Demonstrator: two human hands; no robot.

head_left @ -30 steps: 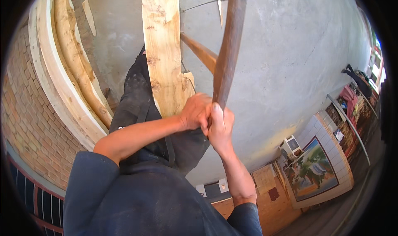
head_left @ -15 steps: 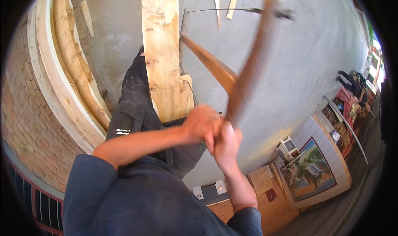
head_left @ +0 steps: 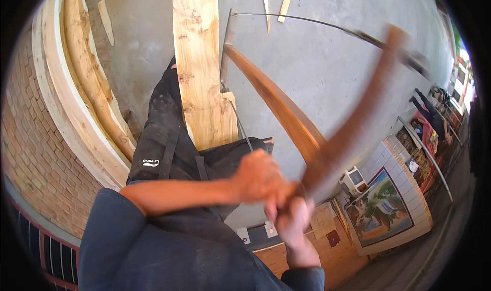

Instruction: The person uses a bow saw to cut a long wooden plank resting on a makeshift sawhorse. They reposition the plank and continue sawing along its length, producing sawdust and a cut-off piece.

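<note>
A wooden frame saw (head_left: 276, 104) is held in both my hands, its near upright blurred by motion. My left hand (head_left: 262, 174) and my right hand (head_left: 294, 220) are closed round the lower end of that upright, close together. The thin saw blade (head_left: 241, 118) runs from the far upright past the right side of a long pale wooden board (head_left: 198, 50). A step shows in the board's right edge beside the blade. A tension rod (head_left: 317, 22) joins the tops of the uprights. My leg (head_left: 166, 122) in black trousers is alongside and partly behind the board.
Thick curved timber slabs (head_left: 84, 81) lie on the left beside a brick-paved strip (head_left: 38, 122). Offcuts (head_left: 106, 22) lie on the grey concrete floor (head_left: 358, 9). At right are a framed picture panel (head_left: 379, 209), a metal pole (head_left: 427, 155) and another person (head_left: 434, 114).
Both hands have moved down and to the right, toward my body, with the saw's near upright. The board stays almost in place. At the far right, the other person has shifted posture.
</note>
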